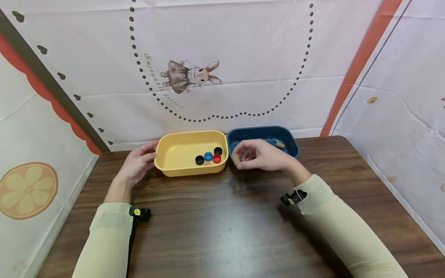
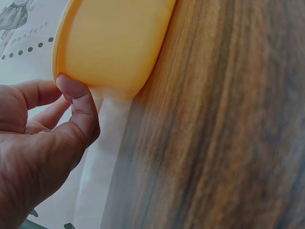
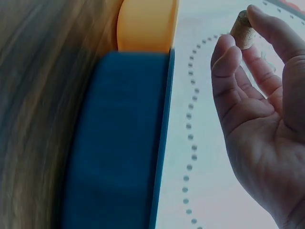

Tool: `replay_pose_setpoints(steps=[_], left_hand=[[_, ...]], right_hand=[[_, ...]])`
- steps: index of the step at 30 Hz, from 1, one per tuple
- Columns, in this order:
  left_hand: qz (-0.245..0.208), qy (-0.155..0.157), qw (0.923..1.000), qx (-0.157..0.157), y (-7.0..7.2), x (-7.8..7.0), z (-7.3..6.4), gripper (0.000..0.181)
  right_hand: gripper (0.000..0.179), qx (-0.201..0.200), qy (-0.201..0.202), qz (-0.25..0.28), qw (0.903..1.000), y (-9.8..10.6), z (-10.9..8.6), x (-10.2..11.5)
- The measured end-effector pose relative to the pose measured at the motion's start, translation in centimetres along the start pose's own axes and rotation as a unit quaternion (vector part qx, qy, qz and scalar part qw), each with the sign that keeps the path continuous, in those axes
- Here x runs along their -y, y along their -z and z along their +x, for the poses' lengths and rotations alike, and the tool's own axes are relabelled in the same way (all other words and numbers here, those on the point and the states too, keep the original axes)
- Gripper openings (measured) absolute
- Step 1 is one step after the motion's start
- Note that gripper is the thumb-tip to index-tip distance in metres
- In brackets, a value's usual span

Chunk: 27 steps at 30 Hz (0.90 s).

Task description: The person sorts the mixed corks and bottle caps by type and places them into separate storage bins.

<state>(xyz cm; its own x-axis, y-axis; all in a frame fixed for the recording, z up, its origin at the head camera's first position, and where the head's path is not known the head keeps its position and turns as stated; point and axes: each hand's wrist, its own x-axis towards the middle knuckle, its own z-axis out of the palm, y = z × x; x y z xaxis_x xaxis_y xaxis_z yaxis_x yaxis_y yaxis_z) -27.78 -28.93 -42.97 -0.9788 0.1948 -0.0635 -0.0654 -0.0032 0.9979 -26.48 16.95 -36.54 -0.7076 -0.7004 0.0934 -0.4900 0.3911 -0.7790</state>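
Observation:
My right hand (image 1: 260, 154) pinches a cork (image 1: 236, 159) between thumb and fingertips, over the near left part of the blue bin (image 1: 295, 148). The right wrist view shows the same cork (image 3: 242, 31) raised above the bin's rim. Another cork (image 1: 279, 144) lies inside the blue bin; my hand hides part of that bin's inside. At the left end of the yellow bin (image 1: 174, 170), my left hand (image 1: 137, 164) holds the rim between thumb and fingers. Several bottle caps sit in the right part of the yellow bin: black (image 1: 199, 160), blue (image 1: 208, 156) and red (image 1: 216, 158).
Both bins stand side by side at the back edge of the brown wooden table (image 1: 208, 224). Behind them hangs a pale printed cloth (image 1: 257, 92) with a rabbit figure. Similar cloth closes off both sides.

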Motion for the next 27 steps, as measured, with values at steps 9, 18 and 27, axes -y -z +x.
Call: replay_pose_setpoints(steps=[9,18,27], left_hand=[[0.008,-0.001,1.0000,0.000,0.2,0.1,0.0,0.060],[0.003,0.003,1.0000,0.001,0.2,0.2,0.1,0.061],[0.005,0.003,1.0000,-0.001,0.1,0.2,0.0,0.061]], right_hand=[[0.033,-0.050,-0.016,-0.003,0.9986,1.9,0.2,-1.5],[0.030,-0.079,-0.049,-0.011,0.9957,3.0,0.9,-3.0],[0.029,-0.098,-0.076,-0.045,0.9912,3.6,2.1,-4.2]])
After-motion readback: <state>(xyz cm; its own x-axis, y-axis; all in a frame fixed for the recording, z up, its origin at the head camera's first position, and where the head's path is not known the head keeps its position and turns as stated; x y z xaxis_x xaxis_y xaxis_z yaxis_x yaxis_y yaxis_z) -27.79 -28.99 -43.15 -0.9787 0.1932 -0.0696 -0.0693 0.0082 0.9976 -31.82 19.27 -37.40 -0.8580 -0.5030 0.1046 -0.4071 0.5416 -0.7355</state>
